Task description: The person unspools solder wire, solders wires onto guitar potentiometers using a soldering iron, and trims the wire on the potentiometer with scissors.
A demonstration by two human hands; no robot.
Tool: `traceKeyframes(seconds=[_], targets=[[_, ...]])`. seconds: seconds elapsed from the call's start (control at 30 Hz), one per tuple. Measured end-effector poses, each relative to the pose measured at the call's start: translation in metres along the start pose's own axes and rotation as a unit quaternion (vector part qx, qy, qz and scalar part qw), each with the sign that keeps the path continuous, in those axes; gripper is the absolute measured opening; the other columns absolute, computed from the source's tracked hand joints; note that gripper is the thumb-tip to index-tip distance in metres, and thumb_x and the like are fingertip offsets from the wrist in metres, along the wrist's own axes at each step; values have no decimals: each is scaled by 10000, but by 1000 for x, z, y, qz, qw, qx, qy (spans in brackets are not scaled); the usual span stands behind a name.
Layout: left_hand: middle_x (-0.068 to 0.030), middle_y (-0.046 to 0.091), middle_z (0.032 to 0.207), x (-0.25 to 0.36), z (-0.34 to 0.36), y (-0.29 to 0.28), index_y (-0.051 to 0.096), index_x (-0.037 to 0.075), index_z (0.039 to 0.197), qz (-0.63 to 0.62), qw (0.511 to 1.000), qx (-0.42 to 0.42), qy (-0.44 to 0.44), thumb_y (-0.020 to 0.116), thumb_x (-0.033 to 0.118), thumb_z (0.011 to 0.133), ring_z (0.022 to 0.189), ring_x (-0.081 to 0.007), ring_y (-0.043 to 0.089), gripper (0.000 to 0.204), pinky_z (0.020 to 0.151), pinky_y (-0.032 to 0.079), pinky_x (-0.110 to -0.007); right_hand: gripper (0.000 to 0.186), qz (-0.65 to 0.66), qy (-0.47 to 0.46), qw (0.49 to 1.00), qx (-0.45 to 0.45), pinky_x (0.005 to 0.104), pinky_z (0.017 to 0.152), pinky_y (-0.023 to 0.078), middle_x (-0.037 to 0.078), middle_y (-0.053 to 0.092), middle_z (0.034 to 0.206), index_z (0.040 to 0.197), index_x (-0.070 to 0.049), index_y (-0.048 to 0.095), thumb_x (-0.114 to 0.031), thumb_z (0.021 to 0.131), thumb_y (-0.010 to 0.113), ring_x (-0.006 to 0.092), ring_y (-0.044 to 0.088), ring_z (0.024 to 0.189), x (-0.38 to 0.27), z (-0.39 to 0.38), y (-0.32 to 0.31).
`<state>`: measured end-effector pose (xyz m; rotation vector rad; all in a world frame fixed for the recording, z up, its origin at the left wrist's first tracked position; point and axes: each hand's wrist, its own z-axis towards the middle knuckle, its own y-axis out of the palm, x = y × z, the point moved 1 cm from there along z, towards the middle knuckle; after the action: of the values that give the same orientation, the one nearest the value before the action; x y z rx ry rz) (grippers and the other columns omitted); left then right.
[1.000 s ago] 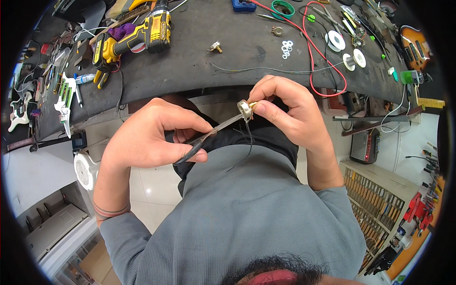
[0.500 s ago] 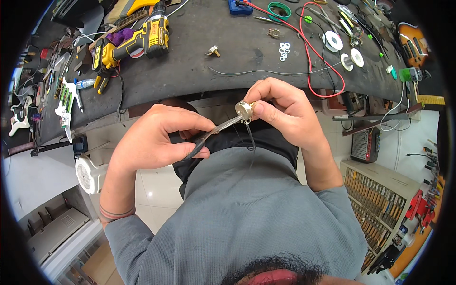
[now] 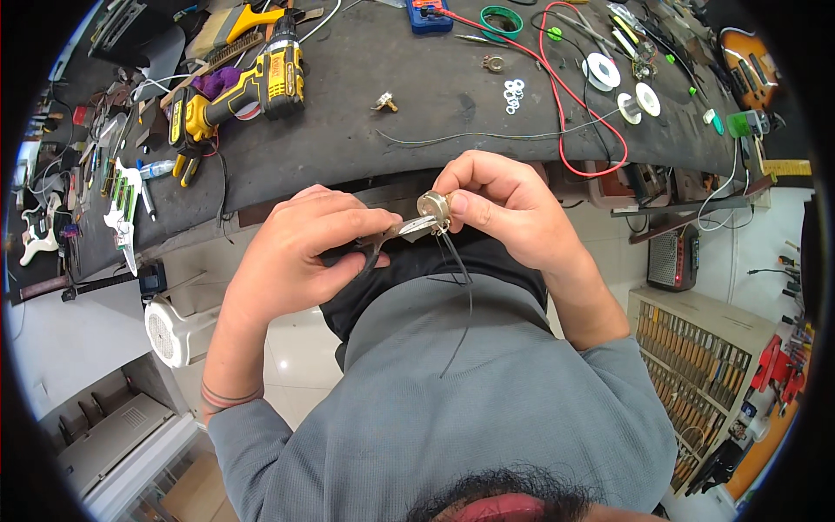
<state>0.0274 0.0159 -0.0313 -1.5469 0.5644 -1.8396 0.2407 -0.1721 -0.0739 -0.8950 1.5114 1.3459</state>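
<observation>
My right hand pinches a small round metal potentiometer between thumb and fingers, above my lap and just off the bench edge. Thin dark wires hang from its lugs, one trailing down over the grey shirt. My left hand is closed round the dark handles of a pair of scissors. Their bright blades reach right, up to the underside of the potentiometer by its lugs. Whether the blades touch a lug or a wire is too small to tell.
On the dark bench lie a yellow cordless drill, another potentiometer, white washers, a long thin wire, red test leads, a green tape roll and wire spools. A drawer of files stands lower right.
Both hands and the potentiometer have shifted slightly left. The scissors have turned, showing their blades broader against the potentiometer's lower side. One wire now hangs farther down over the shirt.
</observation>
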Motion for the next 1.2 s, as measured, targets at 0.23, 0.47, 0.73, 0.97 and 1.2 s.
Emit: traceKeyframes(seconds=[0.23,0.47,0.73,0.97,1.2], targets=[[-69,782,952,-4,-1,3,823,72,1241,64,997,34,33,768,-85,667,891,-292,752,598,872,564,-418,232,10,7,1000,8,279,871,577,29,747,1087,1252,29,713,-184,1163,692,83,650,957,3,2,1],[-74,763,983,-8,-3,7,823,75,1247,106,990,65,61,768,-94,665,887,-291,727,608,860,560,-430,224,22,19,1000,10,274,852,569,27,748,1082,1238,23,716,-187,1164,692,84,647,943,6,4,4],[-87,730,965,-6,-1,7,814,47,1250,160,979,80,93,754,-102,645,878,-292,718,627,861,560,-445,214,49,29,998,16,269,843,559,25,747,1078,1232,15,726,-184,1163,688,84,643,927,7,5,7],[-90,732,964,-7,-2,10,814,44,1258,166,977,93,98,754,-107,655,876,-294,720,624,861,564,-448,220,42,19,998,30,277,855,561,26,748,1089,1238,9,718,-196,1164,689,86,645,934,9,4,7],[-93,738,964,-5,-1,10,813,41,1254,153,980,90,95,758,-115,655,857,-294,711,621,850,560,-444,223,33,12,999,39,275,857,561,23,748,1098,1242,6,717,-201,1165,689,86,648,944,9,4,8]])
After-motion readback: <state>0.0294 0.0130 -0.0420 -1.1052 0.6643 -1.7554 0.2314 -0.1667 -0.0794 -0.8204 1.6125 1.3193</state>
